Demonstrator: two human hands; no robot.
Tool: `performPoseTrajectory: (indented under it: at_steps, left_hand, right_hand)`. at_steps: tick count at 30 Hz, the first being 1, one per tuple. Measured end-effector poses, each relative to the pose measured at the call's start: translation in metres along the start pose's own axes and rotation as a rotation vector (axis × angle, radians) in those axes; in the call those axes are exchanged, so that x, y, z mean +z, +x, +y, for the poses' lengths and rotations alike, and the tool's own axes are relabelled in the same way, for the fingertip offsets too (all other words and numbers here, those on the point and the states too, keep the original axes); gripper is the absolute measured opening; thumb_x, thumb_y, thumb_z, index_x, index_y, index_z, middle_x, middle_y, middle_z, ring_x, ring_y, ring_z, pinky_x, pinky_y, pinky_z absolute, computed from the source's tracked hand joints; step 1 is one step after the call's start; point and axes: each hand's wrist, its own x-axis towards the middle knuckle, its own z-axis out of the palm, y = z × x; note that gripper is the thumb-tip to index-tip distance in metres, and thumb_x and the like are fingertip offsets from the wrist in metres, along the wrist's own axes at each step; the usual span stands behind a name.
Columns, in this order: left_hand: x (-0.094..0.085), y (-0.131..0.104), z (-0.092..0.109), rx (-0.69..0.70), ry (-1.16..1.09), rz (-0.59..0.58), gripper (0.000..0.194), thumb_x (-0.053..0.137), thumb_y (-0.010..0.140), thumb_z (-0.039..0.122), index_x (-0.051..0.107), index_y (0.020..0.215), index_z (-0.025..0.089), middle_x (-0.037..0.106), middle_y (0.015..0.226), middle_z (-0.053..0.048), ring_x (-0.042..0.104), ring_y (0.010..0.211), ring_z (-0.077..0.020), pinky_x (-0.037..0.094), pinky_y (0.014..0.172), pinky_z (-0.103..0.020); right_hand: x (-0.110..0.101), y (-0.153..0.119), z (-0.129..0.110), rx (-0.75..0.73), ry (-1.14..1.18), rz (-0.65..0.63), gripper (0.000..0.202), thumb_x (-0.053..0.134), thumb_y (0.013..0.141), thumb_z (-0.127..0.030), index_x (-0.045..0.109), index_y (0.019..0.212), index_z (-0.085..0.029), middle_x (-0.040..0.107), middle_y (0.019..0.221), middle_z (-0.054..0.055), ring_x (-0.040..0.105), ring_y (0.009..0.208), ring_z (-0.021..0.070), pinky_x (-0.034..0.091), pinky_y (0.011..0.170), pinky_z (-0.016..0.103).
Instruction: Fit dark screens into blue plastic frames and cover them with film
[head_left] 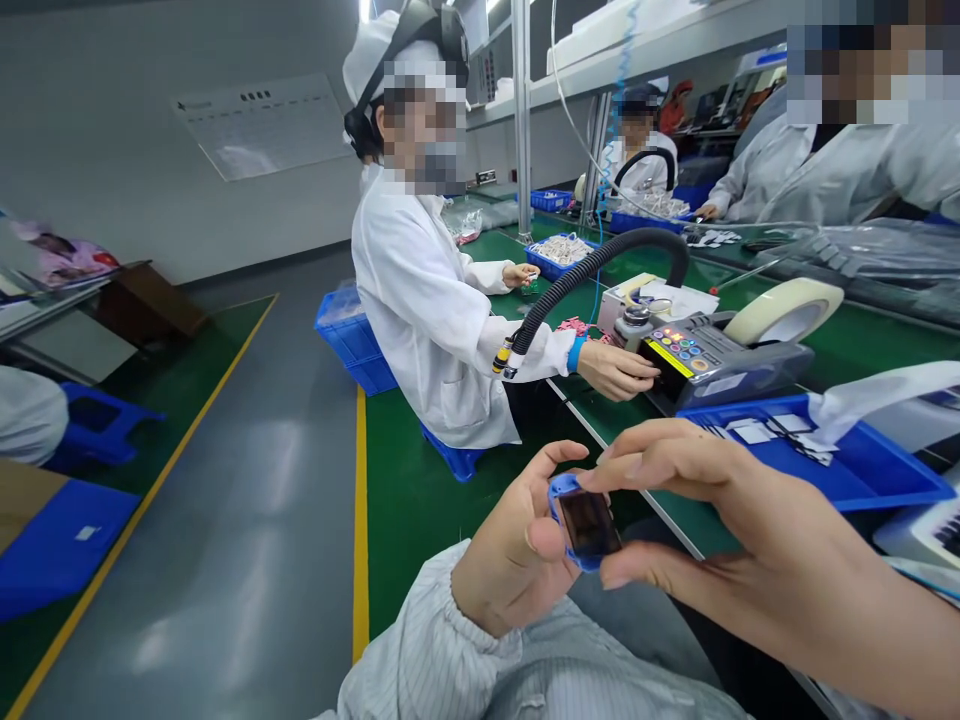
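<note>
Fingers of both hands close on the small blue-framed part (586, 522), which sits in the air between them, low in front of me and off the edge of the counter (885, 345). My left hand (510, 545) cups it from behind, thumb curled over the top corner of the frame, while my right hand (720, 510) reaches across and pinches its near edge between thumb and forefinger. Held that way, the dark glossy face is turned up toward me, so I judge the grip is for looking it over. The frame looks like moulded plastic with rounded corners; the dark panel is flat and shiny.

Just beyond my right hand a blue tray (862, 470) of thin plastic rests on the counter's green mat, holding small white pieces. Behind it stands a grey tape dispenser (720, 365) with coloured buttons and a pale roll of tape (784, 310). A co-worker's hand (615, 368) rests at its front, under a ribbed black hose (592, 270).
</note>
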Motion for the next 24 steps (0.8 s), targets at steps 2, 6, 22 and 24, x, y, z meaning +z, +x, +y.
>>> performPoseTrajectory:
  at_steps: [2, 6, 22, 24]
  left_hand:
    - [0.001, 0.002, 0.0, -0.017, -0.014, 0.007, 0.071, 0.088, 0.042, 0.037, 0.057, 0.105, 0.022, 0.057, 0.083, 0.001, 0.055, 0.072, -0.0098, 0.042, 0.06, -0.019]
    - [0.002, 0.006, -0.003, -0.046, -0.038, -0.013, 0.068, 0.088, 0.043, 0.037, 0.057, 0.102, 0.023, 0.056, 0.082, 0.003, 0.053, 0.07, -0.0089, 0.04, 0.058, -0.019]
    - [-0.006, 0.02, -0.032, -0.129, -0.186, -0.104, 0.055, 0.08, 0.048, 0.054, 0.065, 0.086, 0.017, 0.056, 0.078, 0.0, 0.053, 0.073, -0.0131, 0.048, 0.059, -0.024]
    - [-0.004, 0.02, -0.033, -0.134, -0.202, -0.086, 0.059, 0.081, 0.047, 0.052, 0.065, 0.093, 0.019, 0.058, 0.078, 0.0, 0.055, 0.073, -0.0127, 0.047, 0.057, -0.022]
  right_hand:
    - [0.0, -0.001, 0.0, 0.018, -0.012, -0.001, 0.035, 0.066, 0.082, -0.032, 0.046, 0.11, -0.028, 0.062, 0.103, 0.003, 0.057, 0.107, 0.0193, 0.051, 0.086, 0.028]
    - [0.0, 0.0, -0.001, 0.098, -0.045, 0.014, 0.038, 0.066, 0.08, -0.028, 0.046, 0.113, -0.029, 0.062, 0.107, 0.001, 0.061, 0.102, 0.0175, 0.054, 0.079, 0.024]
    - [-0.017, -0.001, -0.004, 0.245, -0.103, -0.157, 0.048, 0.053, 0.083, -0.057, 0.039, 0.118, -0.027, 0.064, 0.116, 0.005, 0.065, 0.103, 0.0212, 0.06, 0.077, 0.026]
    - [-0.019, -0.001, -0.005, 0.291, -0.048, -0.165, 0.044, 0.055, 0.083, -0.056, 0.039, 0.113, -0.03, 0.063, 0.116, 0.002, 0.064, 0.103, 0.0195, 0.06, 0.076, 0.025]
